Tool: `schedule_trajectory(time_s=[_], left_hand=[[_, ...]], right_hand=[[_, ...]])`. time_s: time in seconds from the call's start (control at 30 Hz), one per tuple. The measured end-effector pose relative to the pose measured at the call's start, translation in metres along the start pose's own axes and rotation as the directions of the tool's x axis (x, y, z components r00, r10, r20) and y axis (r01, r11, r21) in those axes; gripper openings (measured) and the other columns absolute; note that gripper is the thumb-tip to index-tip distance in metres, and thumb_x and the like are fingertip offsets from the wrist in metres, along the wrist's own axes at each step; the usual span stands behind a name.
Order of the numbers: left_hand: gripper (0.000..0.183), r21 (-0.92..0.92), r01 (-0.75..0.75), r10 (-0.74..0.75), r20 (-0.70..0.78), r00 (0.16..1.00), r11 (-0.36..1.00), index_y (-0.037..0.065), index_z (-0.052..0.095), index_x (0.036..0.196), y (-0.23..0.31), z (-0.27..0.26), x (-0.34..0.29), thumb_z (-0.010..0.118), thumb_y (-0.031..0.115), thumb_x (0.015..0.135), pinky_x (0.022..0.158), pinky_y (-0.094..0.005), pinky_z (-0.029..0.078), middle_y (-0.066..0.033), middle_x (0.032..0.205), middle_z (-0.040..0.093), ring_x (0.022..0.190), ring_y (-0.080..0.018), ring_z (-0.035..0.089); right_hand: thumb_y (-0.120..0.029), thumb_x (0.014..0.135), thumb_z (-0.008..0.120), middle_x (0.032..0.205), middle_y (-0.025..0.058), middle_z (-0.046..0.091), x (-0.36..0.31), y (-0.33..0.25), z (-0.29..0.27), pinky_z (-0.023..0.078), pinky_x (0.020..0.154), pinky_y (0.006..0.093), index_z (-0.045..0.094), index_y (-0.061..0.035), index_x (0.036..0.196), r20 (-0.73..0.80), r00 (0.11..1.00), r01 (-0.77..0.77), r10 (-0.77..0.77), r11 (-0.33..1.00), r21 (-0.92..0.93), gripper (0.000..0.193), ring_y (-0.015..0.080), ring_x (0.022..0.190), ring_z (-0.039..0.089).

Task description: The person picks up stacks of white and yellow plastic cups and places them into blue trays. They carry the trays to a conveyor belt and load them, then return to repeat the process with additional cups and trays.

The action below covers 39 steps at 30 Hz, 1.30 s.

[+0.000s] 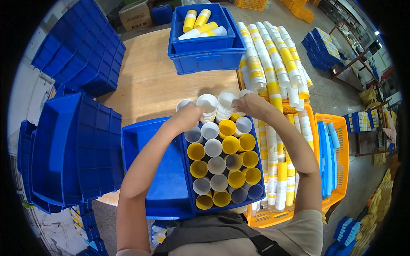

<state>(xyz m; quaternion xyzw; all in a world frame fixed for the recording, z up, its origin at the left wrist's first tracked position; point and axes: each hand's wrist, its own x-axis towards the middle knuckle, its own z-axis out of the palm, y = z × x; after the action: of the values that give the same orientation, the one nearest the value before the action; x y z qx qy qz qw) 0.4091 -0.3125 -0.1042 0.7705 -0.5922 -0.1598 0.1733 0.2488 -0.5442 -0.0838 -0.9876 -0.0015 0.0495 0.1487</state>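
A blue crate [188, 187] in front of me has rows of upright cups on its right side, some yellow inside [231, 144] and some white [213, 147]. Along its far edge stand taller stacks of white plastic cups. My left hand [188, 117] is closed at one white cup stack [207, 103], with another white cup [184, 103] just beyond the knuckles. Around the right-hand stack [227, 100] my right hand [252, 106] is closed, its fingertips at the rim. One more white cup [245, 92] shows behind that hand. Both palms are hidden.
An empty blue crate [160, 170] adjoins on the left, beside tall stacked blue crates [77, 149]. On the wooden table [145, 64], a blue bin [205, 59] holds several cup stacks. To the right, long cup stacks [273, 55] lie over orange crates [341, 158].
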Motion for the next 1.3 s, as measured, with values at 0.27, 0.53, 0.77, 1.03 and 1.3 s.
schedule_trajectory(time_s=[0.27,0.53,0.77,1.03,1.3], left_hand=[[0.01,0.143,-0.076,0.09,-0.097,0.991,0.987,0.002,0.069,0.086,0.004,0.002,-0.002,0.068,0.011,0.081,0.068,-0.0476,0.051,-0.0246,0.078,0.066,0.079,-0.0402,0.066],[0.009,0.086,-0.117,0.137,-0.27,0.953,0.989,0.001,0.071,0.084,0.013,-0.051,-0.025,0.07,0.007,0.077,0.071,-0.044,0.054,-0.0228,0.083,0.068,0.082,-0.0388,0.068],[0.02,-0.031,0.201,-0.201,-0.321,0.926,0.979,0.002,0.075,0.09,-0.029,-0.093,-0.178,0.072,-0.004,0.071,0.08,-0.0432,0.054,-0.0219,0.093,0.069,0.089,-0.0369,0.068],[0.022,0.15,0.469,-0.443,-0.178,0.879,0.87,-0.003,0.071,0.09,-0.169,0.034,-0.209,0.078,0.003,0.07,0.08,-0.0459,0.054,-0.0267,0.091,0.067,0.088,-0.0401,0.067],[0.028,0.109,0.238,-0.183,-0.371,0.91,0.965,0.0,0.068,0.108,-0.035,-0.037,-0.134,0.064,0.006,0.081,0.084,-0.0458,0.053,-0.0213,0.097,0.067,0.098,-0.0377,0.064]], right_hand=[[-0.02,0.082,0.072,0.077,0.0141,0.069,-0.012,-0.002,0.003,0.053,0.068,0.0406,0.07,-0.0083,0.095,-0.182,0.979,0.091,-0.098,0.995,-0.044,0.017,0.0308,0.076,0.069],[-0.011,0.079,0.076,0.09,0.0127,0.073,-0.016,-0.048,-0.05,0.057,0.075,0.0337,0.071,-0.0042,0.092,-0.27,0.962,0.015,-0.041,0.995,-0.098,0.016,0.0269,0.077,0.071],[-0.009,0.081,0.073,0.098,0.0131,0.073,-0.022,-0.182,-0.027,0.056,0.081,0.0349,0.071,-0.0046,0.104,-0.409,0.902,0.289,-0.14,0.899,0.329,0.024,0.0285,0.086,0.071],[-0.031,0.085,0.072,0.084,0.0238,0.066,0.127,-0.228,0.154,0.054,0.077,0.044,0.066,0.0003,0.092,-0.039,0.999,0.013,-0.006,0.984,0.177,0.032,0.0377,0.086,0.066],[-0.025,0.082,0.073,0.108,0.0148,0.064,0.041,-0.196,0.047,0.052,0.084,0.0417,0.062,-0.0052,0.115,-0.373,0.927,0.064,0.047,0.958,0.279,0.04,0.0343,0.098,0.063]])
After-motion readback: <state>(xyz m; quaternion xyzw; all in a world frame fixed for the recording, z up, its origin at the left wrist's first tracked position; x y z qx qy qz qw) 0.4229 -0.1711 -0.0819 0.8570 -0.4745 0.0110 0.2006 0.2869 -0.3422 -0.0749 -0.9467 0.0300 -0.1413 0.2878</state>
